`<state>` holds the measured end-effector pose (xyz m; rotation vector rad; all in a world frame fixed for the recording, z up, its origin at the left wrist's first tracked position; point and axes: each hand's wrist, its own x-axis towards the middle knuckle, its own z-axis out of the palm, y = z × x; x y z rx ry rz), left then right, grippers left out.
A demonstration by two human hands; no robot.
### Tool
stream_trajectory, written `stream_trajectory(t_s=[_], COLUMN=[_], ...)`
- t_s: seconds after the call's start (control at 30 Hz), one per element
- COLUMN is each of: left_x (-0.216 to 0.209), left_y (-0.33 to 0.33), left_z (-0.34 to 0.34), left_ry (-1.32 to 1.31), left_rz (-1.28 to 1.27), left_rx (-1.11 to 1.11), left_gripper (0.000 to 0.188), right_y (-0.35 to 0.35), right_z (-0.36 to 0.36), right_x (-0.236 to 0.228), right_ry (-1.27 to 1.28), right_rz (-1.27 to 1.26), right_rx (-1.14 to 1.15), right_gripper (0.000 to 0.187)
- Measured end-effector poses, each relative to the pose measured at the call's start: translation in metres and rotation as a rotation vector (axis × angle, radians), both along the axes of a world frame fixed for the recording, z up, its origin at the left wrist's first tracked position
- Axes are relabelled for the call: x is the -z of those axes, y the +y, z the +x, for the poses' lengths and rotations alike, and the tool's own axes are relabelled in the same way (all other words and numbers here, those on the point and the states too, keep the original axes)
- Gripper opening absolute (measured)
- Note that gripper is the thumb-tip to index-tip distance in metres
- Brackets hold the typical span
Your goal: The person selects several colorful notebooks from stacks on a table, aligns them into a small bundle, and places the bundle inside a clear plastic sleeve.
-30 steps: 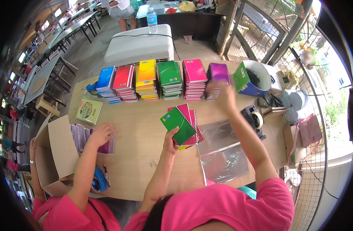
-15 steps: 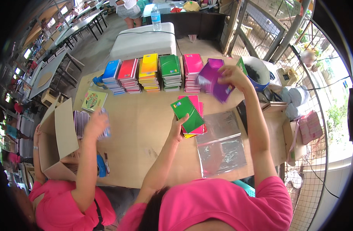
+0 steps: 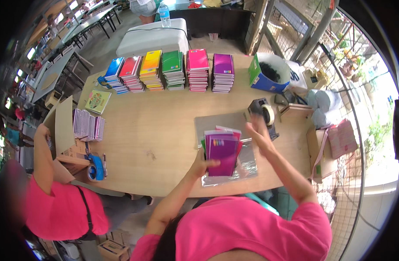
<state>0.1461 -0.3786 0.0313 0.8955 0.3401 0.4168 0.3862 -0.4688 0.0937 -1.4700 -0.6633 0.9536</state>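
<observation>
Wooden table (image 3: 156, 143): landmark for all positions below. Along its far edge, a row of six notebook stacks (image 3: 171, 71), blue through red, yellow, green, pink and purple. At its far right corner, a blue and green box (image 3: 262, 78) with dark contents. At its left edge, an open cardboard carton (image 3: 62, 130), a row of upright spiral notebooks (image 3: 88, 125) and a blue tape dispenser (image 3: 95, 170), with a neighbouring person's arm (image 3: 42, 152) reaching there. On its near right part, a clear plastic sheet (image 3: 247, 167); on that sheet, the small notebook pile (image 3: 222, 150). Pile: purple cover uppermost with a multicoloured strip near its far end, pink and green edges fanned out beneath, long axis running from near edge to far edge of the table. Left hand (image 3: 202, 164): touching the pile's near left corner, fingers curled and pressed onto the cover; pile directly right of and beyond the fingertips. Right hand (image 3: 258, 135): just off the pile's far right corner, fingers spread, nothing pinched, slightly blurred, contact with the pile impossible to tell. Nearer hand: the left. Beyond the right hand, a black desktop tape dispenser (image 3: 264, 111).
</observation>
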Motion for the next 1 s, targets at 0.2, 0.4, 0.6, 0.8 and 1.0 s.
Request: stream_trajectory(t_s=[0.2,0.4,0.6,0.8,1.0], left_x=[-0.059,-0.005,0.026,0.082,0.085], left_y=[-0.008,0.0,0.005,0.004,-0.019], left_z=[0.014,0.025,0.065,0.071,0.074], left_ry=[0.017,-0.036,0.122,0.031,-0.05], left_rz=[1.073,0.187,1.06,0.601,0.398], left_rx=[0.111,-0.06,-0.358,-0.445,-0.362], left_gripper=[0.082,0.101,0.122,0.13,0.141], right_y=[-0.067,-0.048,-0.019,-0.007,-0.01], right_z=[-0.009,0.0,0.0,-0.036,-0.046], right_x=[0.033,0.062,0.101,0.137,0.143], right_ry=[0.85,0.3,-0.057,-0.033,-0.142], right_rz=[-0.295,0.273,0.387,0.457,0.427], right_rx=[-0.604,-0.271,-0.196,0.008,0.103], right_gripper=[0.089,0.101,0.123,0.14,0.144])
